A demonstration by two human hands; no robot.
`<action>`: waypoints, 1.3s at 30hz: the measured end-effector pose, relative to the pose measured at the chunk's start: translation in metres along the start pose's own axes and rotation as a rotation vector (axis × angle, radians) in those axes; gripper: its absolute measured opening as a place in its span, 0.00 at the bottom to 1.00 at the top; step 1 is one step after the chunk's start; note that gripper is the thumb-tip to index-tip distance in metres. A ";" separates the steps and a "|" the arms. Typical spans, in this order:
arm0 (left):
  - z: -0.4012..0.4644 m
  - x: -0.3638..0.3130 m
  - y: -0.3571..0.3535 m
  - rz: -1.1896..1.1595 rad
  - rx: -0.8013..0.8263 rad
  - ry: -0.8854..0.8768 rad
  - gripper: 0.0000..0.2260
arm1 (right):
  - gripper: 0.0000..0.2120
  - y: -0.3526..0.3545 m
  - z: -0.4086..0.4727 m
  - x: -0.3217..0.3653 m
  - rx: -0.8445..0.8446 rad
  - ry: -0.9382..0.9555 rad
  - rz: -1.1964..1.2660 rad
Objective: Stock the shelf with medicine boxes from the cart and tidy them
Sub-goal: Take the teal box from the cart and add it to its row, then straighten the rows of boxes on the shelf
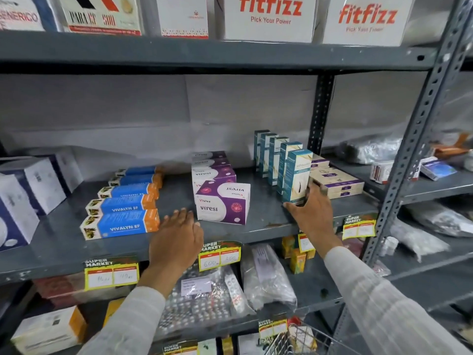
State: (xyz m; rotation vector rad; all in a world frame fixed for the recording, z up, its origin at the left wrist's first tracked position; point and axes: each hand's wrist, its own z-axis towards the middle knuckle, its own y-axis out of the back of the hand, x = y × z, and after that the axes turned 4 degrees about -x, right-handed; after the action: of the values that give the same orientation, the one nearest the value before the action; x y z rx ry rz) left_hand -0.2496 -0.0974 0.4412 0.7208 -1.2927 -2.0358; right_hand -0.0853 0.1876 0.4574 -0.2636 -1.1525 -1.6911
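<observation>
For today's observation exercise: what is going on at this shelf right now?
A person is stocking a grey metal shelf. The right hand grips the front teal box of an upright row. The left hand hovers open over the shelf edge, between the blue Vivalyn boxes and purple Viresi boxes.

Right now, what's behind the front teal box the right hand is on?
Behind the front teal box, under the right hand, four more upright teal boxes run toward the wall. Their faces are mostly covered.

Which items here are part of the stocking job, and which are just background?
In the job:
right hand on front teal box
left hand
Viresi boxes
Vivalyn EF boxes
cart

Background:
Fitfizz cartons
price tags
bagged blister packs
</observation>
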 end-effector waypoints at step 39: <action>0.001 0.001 0.008 -0.222 0.032 0.098 0.26 | 0.29 -0.004 -0.054 0.063 0.219 0.144 0.447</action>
State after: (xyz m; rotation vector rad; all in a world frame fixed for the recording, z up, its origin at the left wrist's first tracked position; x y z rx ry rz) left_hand -0.2496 -0.1004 0.4489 1.0053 -1.2381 -2.1272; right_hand -0.0986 0.1066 0.4679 -0.2369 -1.0675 -1.1642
